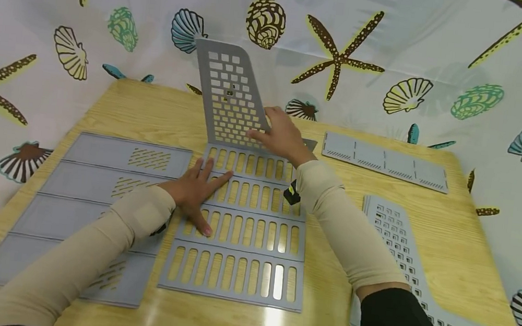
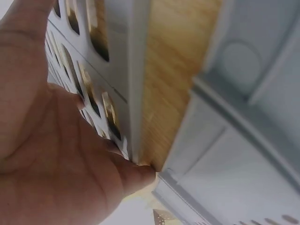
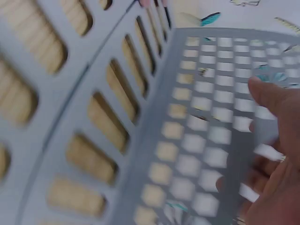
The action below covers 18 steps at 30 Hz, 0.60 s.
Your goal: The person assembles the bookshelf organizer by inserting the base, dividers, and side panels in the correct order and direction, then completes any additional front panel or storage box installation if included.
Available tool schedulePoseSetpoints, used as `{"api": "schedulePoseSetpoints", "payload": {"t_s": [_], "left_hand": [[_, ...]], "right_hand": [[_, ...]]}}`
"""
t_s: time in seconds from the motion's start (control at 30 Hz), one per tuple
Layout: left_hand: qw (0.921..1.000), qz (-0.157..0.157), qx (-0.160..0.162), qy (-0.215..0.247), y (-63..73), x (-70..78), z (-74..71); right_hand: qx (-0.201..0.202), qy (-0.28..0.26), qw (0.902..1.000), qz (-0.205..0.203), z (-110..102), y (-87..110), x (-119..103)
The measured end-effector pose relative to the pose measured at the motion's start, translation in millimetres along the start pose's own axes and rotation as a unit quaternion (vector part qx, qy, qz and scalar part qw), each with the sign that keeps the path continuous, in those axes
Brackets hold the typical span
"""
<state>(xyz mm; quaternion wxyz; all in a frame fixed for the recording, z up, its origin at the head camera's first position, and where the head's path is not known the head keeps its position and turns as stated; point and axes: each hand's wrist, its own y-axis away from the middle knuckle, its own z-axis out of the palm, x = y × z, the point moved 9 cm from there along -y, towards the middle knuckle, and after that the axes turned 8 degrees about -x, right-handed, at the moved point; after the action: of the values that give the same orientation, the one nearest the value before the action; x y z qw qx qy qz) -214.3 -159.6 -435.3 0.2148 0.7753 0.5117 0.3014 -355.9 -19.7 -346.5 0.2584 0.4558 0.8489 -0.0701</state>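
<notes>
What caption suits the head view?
Left hand resting on slotted gray panel, right hand holding perforated gray panel up at its far end.

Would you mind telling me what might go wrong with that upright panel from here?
The upright perforated panel could tip if the right hand lets go; whether its foot is fixed is unclear. The slotted panel might slide if the left hand, spread across its edge, lifts.

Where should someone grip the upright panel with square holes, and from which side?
Probably pinch the upright panel by its sloping right edge, coming from the right: that thin edge stands free, letting the right hand straddle it, while the bottom meets the slotted panel.
</notes>
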Motion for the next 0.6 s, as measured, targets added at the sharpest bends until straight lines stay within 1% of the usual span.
{"api": "schedulePoseSetpoints", "payload": {"t_s": [0.03, 0.1, 0.17, 0.23, 0.33, 0.4, 0.47, 0.6], "left_hand": [[1.0000, 0.000, 0.001, 0.002, -0.2, -0.2, 0.0], [0.9999, 0.003, 0.006, 0.008, 1.7, -0.8, -0.3], [0.9998, 0.009, 0.009, 0.016, 0.8, -1.4, 0.9], [0.9996, 0.013, 0.011, 0.021, 0.2, -2.7, 2.0], [0.9993, 0.020, 0.010, 0.031, -0.7, -1.8, 2.1], [0.9989, 0.028, 0.008, 0.036, -1.9, 1.1, 1.6], [0.9983, 0.036, 0.008, 0.046, -2.7, 4.6, 1.0], [0.9968, 0.047, 0.008, 0.064, -4.5, 9.9, 1.4]], "right_hand": [[0.000, 0.001, 1.0000, -0.006, -7.1, 9.9, 0.5], [-0.013, 0.018, 0.9997, -0.013, -21.1, 34.4, 3.7], [-0.041, 0.037, 0.9984, -0.004, -30.2, 66.0, 16.4], [-0.086, 0.061, 0.9943, 0.014, -31.5, 101.4, 34.8], [-0.147, 0.114, 0.9805, 0.064, -25.0, 158.6, 71.8], [-0.179, 0.135, 0.9695, 0.100, -19.7, 196.8, 97.1], [-0.195, 0.142, 0.9601, 0.142, -17.1, 231.8, 119.6], [-0.195, 0.118, 0.9471, 0.226, -13.0, 291.5, 149.3]]}}
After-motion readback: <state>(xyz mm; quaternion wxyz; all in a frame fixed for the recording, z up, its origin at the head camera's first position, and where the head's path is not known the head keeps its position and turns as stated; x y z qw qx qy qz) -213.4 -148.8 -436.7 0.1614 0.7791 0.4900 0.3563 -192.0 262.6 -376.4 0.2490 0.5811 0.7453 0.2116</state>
